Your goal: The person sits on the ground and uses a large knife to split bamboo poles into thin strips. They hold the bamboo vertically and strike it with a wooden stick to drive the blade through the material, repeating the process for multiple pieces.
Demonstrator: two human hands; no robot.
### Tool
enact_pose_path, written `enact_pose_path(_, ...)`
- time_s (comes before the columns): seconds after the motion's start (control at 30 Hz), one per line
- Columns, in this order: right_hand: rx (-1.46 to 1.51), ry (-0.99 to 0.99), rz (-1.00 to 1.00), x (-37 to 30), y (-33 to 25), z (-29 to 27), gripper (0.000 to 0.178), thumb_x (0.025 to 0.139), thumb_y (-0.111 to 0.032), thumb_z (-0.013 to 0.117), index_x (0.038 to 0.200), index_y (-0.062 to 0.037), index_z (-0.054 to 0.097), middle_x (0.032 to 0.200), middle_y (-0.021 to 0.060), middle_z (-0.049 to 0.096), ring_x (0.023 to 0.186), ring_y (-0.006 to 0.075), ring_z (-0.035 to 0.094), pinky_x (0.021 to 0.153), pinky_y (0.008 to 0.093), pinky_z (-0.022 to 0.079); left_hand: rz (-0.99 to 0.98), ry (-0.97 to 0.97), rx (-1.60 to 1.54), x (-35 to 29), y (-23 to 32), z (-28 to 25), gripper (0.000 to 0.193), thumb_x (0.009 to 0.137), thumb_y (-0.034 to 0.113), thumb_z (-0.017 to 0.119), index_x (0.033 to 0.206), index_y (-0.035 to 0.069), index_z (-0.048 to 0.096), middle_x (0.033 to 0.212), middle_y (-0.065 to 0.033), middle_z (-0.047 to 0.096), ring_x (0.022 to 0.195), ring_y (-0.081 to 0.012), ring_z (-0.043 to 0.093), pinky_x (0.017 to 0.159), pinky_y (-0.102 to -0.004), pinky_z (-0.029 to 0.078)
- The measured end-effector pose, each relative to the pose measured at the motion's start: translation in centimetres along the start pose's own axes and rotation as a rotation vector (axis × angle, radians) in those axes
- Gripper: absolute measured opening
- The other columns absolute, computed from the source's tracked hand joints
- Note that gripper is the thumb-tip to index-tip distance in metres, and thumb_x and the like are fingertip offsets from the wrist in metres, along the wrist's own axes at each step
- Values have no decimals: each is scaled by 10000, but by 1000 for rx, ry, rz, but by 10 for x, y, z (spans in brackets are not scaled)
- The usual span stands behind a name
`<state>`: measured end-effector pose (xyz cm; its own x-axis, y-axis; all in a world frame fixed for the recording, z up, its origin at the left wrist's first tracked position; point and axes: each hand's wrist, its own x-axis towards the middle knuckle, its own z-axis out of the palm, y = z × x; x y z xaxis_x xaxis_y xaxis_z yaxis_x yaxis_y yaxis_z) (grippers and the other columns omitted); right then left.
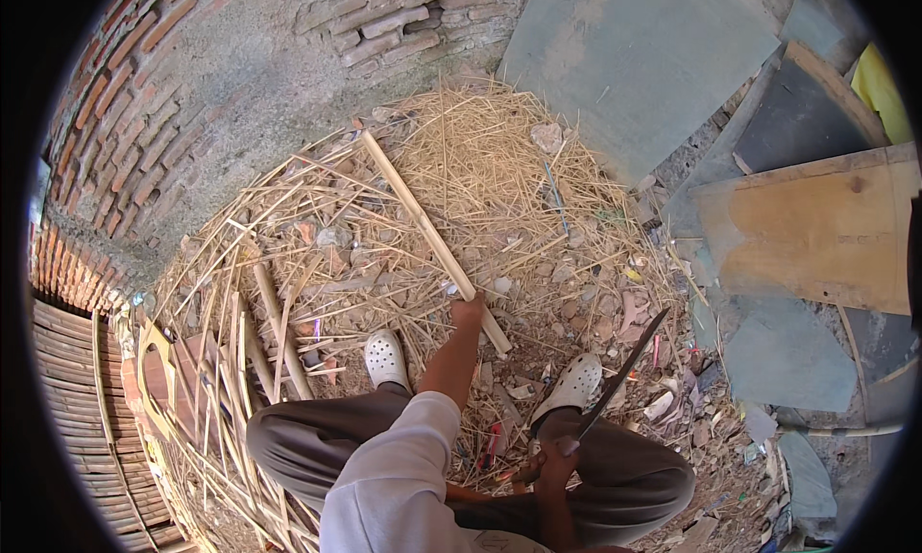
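My left hand (pixel 468 313) reaches forward and is closed around a long, pale split bamboo pole (pixel 415 209) near its close end. The pole slants away to the far left over the debris, its near tip passing just beyond my fist. Close to my right knee, my right hand (pixel 554 466) is wrapped around the handle of a machete (pixel 622 380). Its long dark blade points up and to the right, apart from the bamboo. Part of the handle is hidden by my fingers.
Straw and thin bamboo strips (pixel 461 154) cover rubble ahead. More bamboo lengths (pixel 274 313) lie left, beside a slatted bamboo panel (pixel 86 409). A worn brick wall (pixel 259 82) rises behind. Grey sheets (pixel 634 63) and a brown board (pixel 807 228) lie right. My white clogs (pixel 386 359) rest on the ground.
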<state>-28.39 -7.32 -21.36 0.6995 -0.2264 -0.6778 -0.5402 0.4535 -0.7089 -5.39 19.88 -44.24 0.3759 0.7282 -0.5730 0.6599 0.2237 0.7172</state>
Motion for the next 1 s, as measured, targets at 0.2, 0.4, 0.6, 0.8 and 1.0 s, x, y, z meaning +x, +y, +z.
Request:
enact_pose_path(0.2,-40,27,141,21,-6,-3,240,764,43,613,886,-93,457,674,21,450,485,136,461,400,313,425,-31,133,67,-13,27,7,450,753,261,750,1024,-80,638,889,-207,696,817,-353,698,724,-433,540)
enact_pose_path(0.4,-57,-8,51,11,-8,8,215,768,32,608,841,-100,455,646,8,447,465,117,441,377,288,403,220,213,-308,-44,25,-14,349,763,199,719,961,-77,639,795,-178,677,676,-300,668,640,-414,523)
enact_pose_path(0.6,-64,-76,-11,15,13,-5,190,778,20,602,775,-99,454,580,17,445,413,131,417,365,294,385,538,113,-373,-186,110,-92,331,771,128,720,1007,-38,557,826,-127,617,668,-235,606,632,-376,501)
enact_pose_path(0.8,-53,-141,-97,6,16,-4,147,788,-14,590,752,-89,469,563,18,437,408,134,416,365,300,380,1045,-52,-620,-274,229,-210,975,743,234,802,1481,60,189,1489,-195,281,1357,-329,367,1065,-511,338)
enact_pose_path(1.0,-33,-110,-134,-1,17,-9,150,792,-16,590,710,-76,481,548,21,447,405,140,425,363,305,372,1117,9,-577,-281,377,-233,1023,708,277,866,1451,1,219,1411,-240,359,1252,-319,470,973,-429,441)
